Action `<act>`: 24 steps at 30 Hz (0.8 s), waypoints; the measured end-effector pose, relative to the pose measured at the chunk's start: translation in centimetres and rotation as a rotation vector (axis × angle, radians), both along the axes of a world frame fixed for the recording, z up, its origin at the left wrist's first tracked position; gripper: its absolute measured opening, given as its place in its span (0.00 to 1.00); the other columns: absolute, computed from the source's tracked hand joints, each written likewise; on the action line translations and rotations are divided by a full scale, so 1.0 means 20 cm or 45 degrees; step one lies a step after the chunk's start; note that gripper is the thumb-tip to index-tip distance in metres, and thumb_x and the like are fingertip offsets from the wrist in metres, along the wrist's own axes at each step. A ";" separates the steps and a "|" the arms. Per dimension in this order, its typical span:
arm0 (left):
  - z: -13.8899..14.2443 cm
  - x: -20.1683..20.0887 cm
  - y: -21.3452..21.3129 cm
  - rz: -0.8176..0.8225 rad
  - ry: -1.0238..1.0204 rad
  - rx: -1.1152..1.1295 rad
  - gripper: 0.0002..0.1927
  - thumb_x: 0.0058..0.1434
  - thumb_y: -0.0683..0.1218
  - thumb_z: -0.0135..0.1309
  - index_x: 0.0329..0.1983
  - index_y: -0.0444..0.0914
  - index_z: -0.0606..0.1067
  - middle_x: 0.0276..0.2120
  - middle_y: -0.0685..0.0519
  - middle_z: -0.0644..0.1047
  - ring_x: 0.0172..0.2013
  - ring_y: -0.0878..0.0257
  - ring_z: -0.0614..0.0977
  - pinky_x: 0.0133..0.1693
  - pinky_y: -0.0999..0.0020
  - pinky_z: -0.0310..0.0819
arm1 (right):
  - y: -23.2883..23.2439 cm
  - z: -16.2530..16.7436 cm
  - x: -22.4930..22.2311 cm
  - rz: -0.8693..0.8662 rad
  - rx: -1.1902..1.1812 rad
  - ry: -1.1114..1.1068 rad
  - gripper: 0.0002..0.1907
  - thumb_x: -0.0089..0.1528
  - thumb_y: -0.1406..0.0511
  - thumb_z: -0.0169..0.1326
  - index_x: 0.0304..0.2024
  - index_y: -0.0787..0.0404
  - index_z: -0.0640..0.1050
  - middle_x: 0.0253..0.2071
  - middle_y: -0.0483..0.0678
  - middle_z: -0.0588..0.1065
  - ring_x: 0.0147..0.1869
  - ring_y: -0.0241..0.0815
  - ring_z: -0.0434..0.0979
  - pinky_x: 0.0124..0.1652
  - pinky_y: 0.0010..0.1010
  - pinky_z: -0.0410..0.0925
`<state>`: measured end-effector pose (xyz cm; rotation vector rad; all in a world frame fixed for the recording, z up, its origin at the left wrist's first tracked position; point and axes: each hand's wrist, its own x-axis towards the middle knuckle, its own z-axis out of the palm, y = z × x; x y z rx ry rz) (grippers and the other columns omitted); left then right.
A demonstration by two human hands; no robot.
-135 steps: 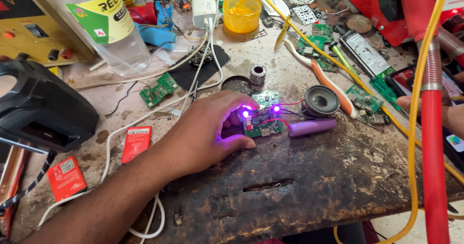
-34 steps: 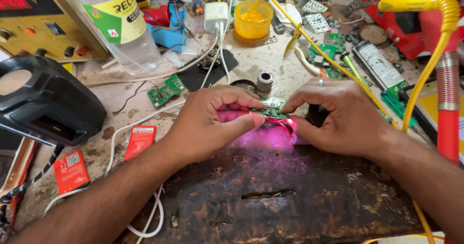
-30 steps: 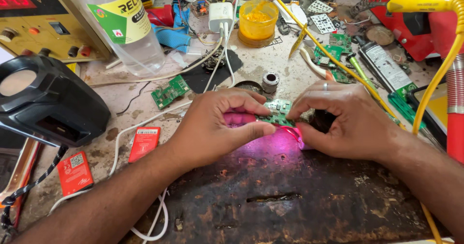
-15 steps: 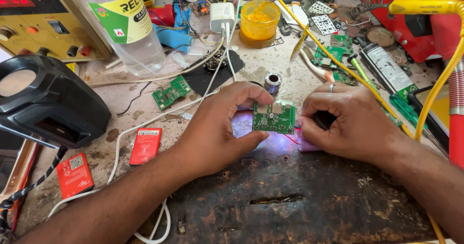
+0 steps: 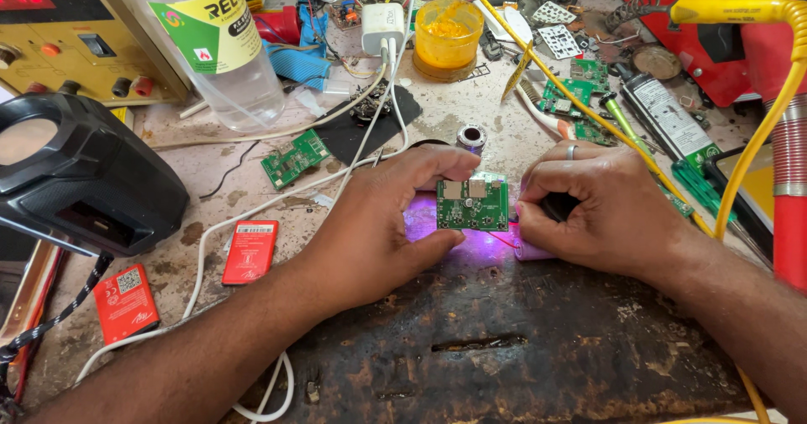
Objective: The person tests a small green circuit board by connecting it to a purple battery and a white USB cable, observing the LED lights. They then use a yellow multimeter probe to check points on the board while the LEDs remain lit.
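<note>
Tilted up since half a second ago, the green circuit board (image 5: 472, 205) stands mid-frame, pinched by my left hand (image 5: 378, 222) while my right hand (image 5: 601, 210) clutches its purple-lit cell (image 5: 531, 252); inspection underway, I judge.

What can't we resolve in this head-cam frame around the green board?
- Underside of the green circuit board, head view: faces away, only purple glow spills out.
- Black part under the right hand: fingers cover it.
- Left hand thumb grip: the board hides its contact.
- Clear bottle: top edge cuts it.
</note>
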<state>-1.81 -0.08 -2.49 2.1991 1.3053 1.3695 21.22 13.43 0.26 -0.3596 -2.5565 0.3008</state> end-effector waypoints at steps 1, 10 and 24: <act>0.00 0.00 0.00 0.008 0.011 0.005 0.33 0.55 0.41 0.66 0.65 0.37 0.69 0.58 0.47 0.77 0.58 0.54 0.81 0.60 0.62 0.76 | 0.00 0.00 0.00 0.008 0.001 0.007 0.07 0.52 0.66 0.64 0.27 0.63 0.80 0.30 0.46 0.80 0.34 0.42 0.82 0.54 0.37 0.73; 0.00 -0.01 -0.01 0.026 0.028 0.013 0.33 0.55 0.41 0.66 0.65 0.37 0.69 0.58 0.46 0.77 0.58 0.53 0.81 0.60 0.61 0.75 | -0.01 0.00 0.00 -0.004 0.023 -0.029 0.08 0.52 0.66 0.65 0.28 0.63 0.81 0.30 0.47 0.81 0.33 0.43 0.81 0.41 0.34 0.73; 0.00 0.02 -0.02 0.070 0.126 0.056 0.34 0.55 0.41 0.66 0.65 0.39 0.67 0.59 0.45 0.75 0.62 0.47 0.76 0.63 0.56 0.70 | 0.00 -0.01 -0.01 -0.046 0.012 -0.063 0.08 0.52 0.66 0.64 0.28 0.64 0.81 0.29 0.47 0.80 0.32 0.43 0.80 0.36 0.33 0.72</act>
